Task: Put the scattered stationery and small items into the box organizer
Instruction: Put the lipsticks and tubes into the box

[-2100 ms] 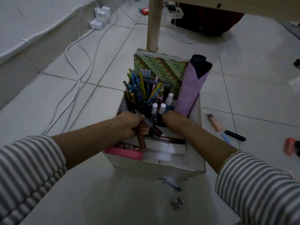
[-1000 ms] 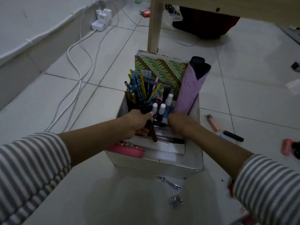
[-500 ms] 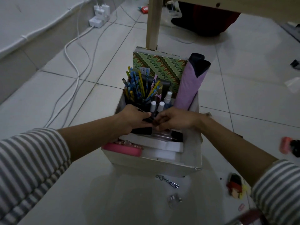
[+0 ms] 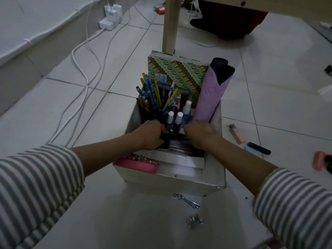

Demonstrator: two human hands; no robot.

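Observation:
The white box organizer [image 4: 179, 183] stands on the floor tiles. Both my hands reach into its middle compartment. My left hand [image 4: 150, 134] is closed around the left end of a dark slim tube [image 4: 177, 136] that lies across other tubes. My right hand [image 4: 197, 133] is curled at the tubes' right end, its fingers hidden. Behind stand pencils [image 4: 150, 97], white-capped bottles [image 4: 175, 117], a purple roll [image 4: 212, 97] and a green patterned book [image 4: 177, 72]. A pink case [image 4: 138, 165] sits front left.
Loose on the floor right of the box: a peach tube [image 4: 236, 133], a black marker [image 4: 258, 148], a pink item [image 4: 318, 160]. In front lie a metal clip [image 4: 187, 202] and a small binder clip [image 4: 195, 220]. A wooden table leg [image 4: 169, 24] and cables [image 4: 84, 69] are behind.
My left hand brought a brown tube down into the middle compartment. My right hand crossed to meet the left, then drew back to the compartment's right side.

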